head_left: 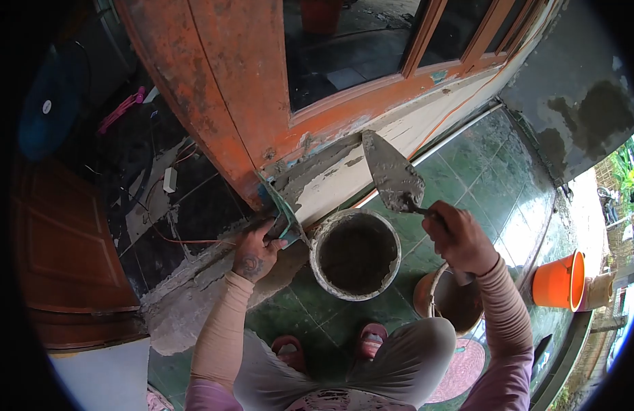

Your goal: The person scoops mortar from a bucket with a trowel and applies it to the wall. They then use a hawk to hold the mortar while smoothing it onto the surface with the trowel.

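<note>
My right hand (459, 238) is closed round the handle of a trowel (394, 171). The trowel's blade is coated with grey mortar and its tip meets the wall ledge (337, 161) under the window. My left hand (259, 252) grips a flat green-edged tool (284, 205) against the end of the low wall, below the orange frame. Between my hands, on the floor, stands a round bucket (317, 264) with grey mortar inside. A second bucket (422, 294) stands by my right knee, partly hidden by my right forearm.
An orange bucket (558, 282) stands at the right. The orange wooden frame (214, 75) and window panes rise ahead. A cable (194, 241) runs over the dark floor at left, near a white box (170, 179). A brown door (70, 233) is at far left.
</note>
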Action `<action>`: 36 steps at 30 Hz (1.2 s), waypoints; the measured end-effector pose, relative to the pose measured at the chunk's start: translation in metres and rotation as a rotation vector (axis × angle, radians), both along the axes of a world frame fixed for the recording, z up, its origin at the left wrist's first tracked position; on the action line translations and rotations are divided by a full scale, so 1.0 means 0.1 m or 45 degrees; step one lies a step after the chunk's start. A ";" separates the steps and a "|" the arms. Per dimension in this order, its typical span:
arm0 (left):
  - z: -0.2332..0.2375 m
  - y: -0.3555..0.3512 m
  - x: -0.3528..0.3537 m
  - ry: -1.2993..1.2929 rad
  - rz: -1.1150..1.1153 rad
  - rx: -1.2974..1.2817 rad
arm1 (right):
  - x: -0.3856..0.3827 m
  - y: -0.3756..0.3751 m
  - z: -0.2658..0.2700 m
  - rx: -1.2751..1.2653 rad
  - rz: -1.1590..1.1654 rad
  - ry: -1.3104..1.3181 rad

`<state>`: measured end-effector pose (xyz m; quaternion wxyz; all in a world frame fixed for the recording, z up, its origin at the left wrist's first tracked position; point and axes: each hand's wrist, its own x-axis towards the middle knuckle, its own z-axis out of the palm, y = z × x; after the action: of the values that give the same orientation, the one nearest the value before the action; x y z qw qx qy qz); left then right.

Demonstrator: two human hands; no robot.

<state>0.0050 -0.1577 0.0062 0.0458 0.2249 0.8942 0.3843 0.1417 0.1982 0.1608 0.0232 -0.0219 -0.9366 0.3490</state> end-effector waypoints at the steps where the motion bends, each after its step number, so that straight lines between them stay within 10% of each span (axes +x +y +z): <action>1: 0.01 0.00 0.00 -0.034 0.010 0.000 | -0.03 0.00 0.03 0.023 0.034 0.009; 36: 0.09 0.03 0.00 -0.078 -0.012 0.020 | -0.13 -0.11 0.22 0.133 0.099 -0.018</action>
<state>0.0052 -0.1550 0.0156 0.0732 0.2175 0.8883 0.3978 0.1288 0.1868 0.1830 0.0041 0.0133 -0.9538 0.3001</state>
